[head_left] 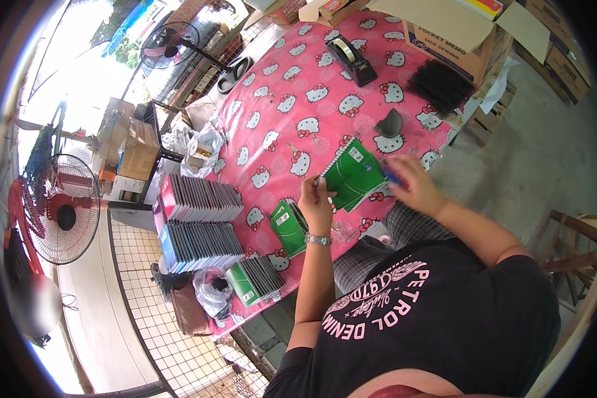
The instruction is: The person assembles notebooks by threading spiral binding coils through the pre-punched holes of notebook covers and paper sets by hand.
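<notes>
A green spiral notebook [353, 174] is tilted over the table's near edge, its coil along the upper left side. My left hand [317, 204] pinches its lower left corner; a watch is on that wrist. At the opposite side of the notebook, my right hand [414, 187] is closed round a small blue and red thing [395, 176], mostly hidden by the fingers, so its kind does not show. More green notebooks [287, 231] lie on the table beside my left wrist. Beyond the held notebook sits a dark grey curved piece [389, 124].
Rows of pink-covered notebooks [202, 199], blue notebooks [202, 247] and green notebooks [255, 280] line the table's left side. A black tape dispenser [351, 61], a heap of thin black strands [441, 86] and a cardboard box [451, 50] occupy the far part. A fan [63, 215] stands left.
</notes>
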Demonstrator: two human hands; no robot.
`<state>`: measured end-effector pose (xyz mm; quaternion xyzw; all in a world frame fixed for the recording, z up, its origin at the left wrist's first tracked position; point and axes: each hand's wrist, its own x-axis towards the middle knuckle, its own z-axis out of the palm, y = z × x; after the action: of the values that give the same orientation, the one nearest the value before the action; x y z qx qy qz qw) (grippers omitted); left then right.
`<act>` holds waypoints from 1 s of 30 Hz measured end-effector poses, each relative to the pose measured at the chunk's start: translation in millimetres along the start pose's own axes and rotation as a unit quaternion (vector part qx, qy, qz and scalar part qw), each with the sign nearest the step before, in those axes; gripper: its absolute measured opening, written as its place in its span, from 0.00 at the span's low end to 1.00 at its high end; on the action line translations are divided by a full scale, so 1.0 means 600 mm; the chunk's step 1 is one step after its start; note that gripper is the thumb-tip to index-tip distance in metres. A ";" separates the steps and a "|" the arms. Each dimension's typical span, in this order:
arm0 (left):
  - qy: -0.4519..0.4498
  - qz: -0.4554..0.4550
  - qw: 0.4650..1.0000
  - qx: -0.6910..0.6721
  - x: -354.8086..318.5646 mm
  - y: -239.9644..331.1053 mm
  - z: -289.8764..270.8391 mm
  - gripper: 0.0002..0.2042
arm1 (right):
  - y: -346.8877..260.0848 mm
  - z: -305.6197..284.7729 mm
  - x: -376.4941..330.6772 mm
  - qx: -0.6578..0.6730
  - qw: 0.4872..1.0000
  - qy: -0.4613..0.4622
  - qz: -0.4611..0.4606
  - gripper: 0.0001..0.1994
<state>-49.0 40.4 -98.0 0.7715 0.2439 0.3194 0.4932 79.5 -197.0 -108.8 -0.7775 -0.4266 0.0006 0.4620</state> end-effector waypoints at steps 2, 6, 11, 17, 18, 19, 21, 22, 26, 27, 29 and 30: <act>-0.050 -0.057 0.996 0.042 -0.001 -0.008 -0.012 0.10 | -0.062 0.003 0.026 0.018 0.996 -0.035 -0.082 0.28; 0.002 0.024 0.997 -0.080 -0.007 0.000 0.013 0.08 | -0.110 0.034 0.055 0.030 0.986 -0.045 -0.160 0.28; 0.000 0.038 0.999 0.012 -0.008 0.009 0.006 0.08 | -0.122 0.044 0.061 -0.014 0.983 -0.028 -0.179 0.27; 0.003 0.044 0.999 0.013 -0.011 -0.005 0.004 0.12 | -0.125 0.056 0.064 -0.001 0.986 -0.040 -0.159 0.26; 0.015 0.052 0.998 0.019 -0.012 -0.004 0.004 0.11 | -0.122 0.063 0.059 0.058 0.989 -0.069 -0.119 0.26; 0.025 0.058 0.998 0.022 -0.016 -0.003 0.007 0.10 | -0.121 0.063 0.056 0.115 0.986 -0.097 -0.075 0.26; 0.044 0.066 0.996 0.031 -0.022 0.001 0.002 0.10 | -0.121 0.070 0.061 0.456 0.858 -0.186 0.145 0.26; 0.051 0.070 0.996 0.034 -0.023 0.004 -0.003 0.11 | -0.121 0.068 0.063 0.599 0.731 -0.215 0.246 0.26; 0.066 0.137 0.972 0.181 -0.011 0.054 -0.058 0.12 | -0.088 0.017 0.062 0.322 0.931 -0.151 0.079 0.25; 0.072 0.142 0.968 0.196 -0.005 0.090 -0.082 0.12 | -0.059 0.010 0.058 0.226 0.971 -0.064 0.032 0.24; 0.078 0.208 0.932 0.285 0.007 0.108 -0.146 0.12 | 0.022 0.002 0.040 0.062 0.998 -0.002 0.030 0.23; 0.030 0.174 0.925 0.335 0.017 0.117 -0.172 0.09 | 0.063 -0.002 0.028 -0.020 0.999 0.025 0.031 0.23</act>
<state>-113.5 82.2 1.2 0.9121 0.2134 0.3230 0.1346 115.6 -195.0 -128.6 -0.7995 -0.3903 -0.0129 0.4564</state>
